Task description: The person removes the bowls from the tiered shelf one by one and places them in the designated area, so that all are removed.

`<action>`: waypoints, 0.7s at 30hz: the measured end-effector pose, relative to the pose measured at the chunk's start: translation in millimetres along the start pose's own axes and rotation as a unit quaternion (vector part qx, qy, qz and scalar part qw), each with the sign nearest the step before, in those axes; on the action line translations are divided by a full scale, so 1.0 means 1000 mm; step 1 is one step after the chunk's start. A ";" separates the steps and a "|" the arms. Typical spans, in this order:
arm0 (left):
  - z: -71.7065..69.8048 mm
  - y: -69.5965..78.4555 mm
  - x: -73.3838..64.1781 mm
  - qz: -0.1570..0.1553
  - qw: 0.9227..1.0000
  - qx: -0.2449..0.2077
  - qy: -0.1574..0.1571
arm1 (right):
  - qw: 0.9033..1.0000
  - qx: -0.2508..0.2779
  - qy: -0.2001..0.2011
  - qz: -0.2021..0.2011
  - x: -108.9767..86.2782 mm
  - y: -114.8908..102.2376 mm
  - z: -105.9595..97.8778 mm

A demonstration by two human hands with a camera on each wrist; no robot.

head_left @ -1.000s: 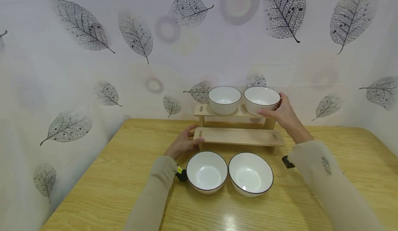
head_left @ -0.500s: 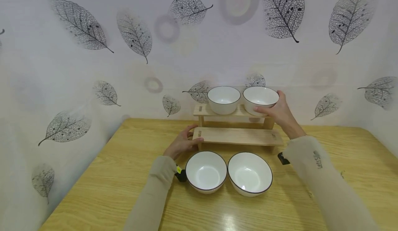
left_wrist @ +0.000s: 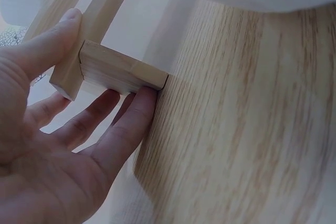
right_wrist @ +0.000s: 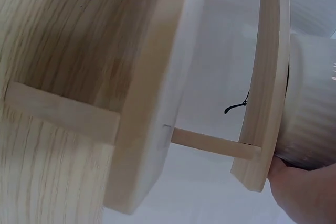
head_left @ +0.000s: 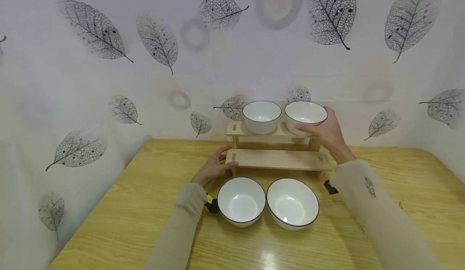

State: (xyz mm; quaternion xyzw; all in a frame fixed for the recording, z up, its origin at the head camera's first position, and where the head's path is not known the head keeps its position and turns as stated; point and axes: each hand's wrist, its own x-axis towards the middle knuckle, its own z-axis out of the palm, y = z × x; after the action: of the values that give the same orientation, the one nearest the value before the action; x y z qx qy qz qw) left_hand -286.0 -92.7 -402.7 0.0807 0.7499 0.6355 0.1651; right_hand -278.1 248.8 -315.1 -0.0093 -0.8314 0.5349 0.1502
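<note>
A two-tier wooden rack (head_left: 277, 159) stands near the back of the table. My left hand (head_left: 213, 168) holds its left end, thumb on the lower board and fingertips against the leg (left_wrist: 123, 69) in the left wrist view. On the upper tier, my right hand (head_left: 329, 133) grips the right-hand white bowl (head_left: 304, 113) from its right side, thumb in front. The dark-rimmed bowl sits on the upper board; its underside (right_wrist: 310, 108) shows in the right wrist view, with most of the hand out of frame. Beside it stands a matching left bowl (head_left: 262, 114).
Two more white bowls, a left one (head_left: 241, 201) and a right one (head_left: 292, 203), stand side by side on the wooden table (head_left: 120, 217) in front of the rack. A leaf-patterned cloth (head_left: 232, 68) hangs behind the table.
My right hand has shifted slightly left around the upper right bowl, its thumb further along the bowl's front. The left hand and the other bowls look unchanged.
</note>
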 end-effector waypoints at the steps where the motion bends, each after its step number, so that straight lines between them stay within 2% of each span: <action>1: 0.000 0.000 0.000 0.000 1.000 0.000 0.000 | 1.000 -0.006 0.004 -0.001 -0.001 0.001 -0.001; 14: 0.002 0.001 0.001 -0.003 1.000 0.000 0.001 | 0.999 -0.013 0.023 -0.026 -0.017 0.008 -0.024; 21: 0.001 0.002 -0.001 0.004 1.000 0.017 -0.003 | 0.999 -0.024 0.014 -0.017 -0.027 0.007 -0.034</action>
State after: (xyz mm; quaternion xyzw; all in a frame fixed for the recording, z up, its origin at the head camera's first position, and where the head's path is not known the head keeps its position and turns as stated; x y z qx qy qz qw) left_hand -285.0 -91.7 -401.0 0.0883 0.7601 0.6226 0.1638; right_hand -244.4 277.7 -314.9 -0.0059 -0.8418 0.5120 0.1706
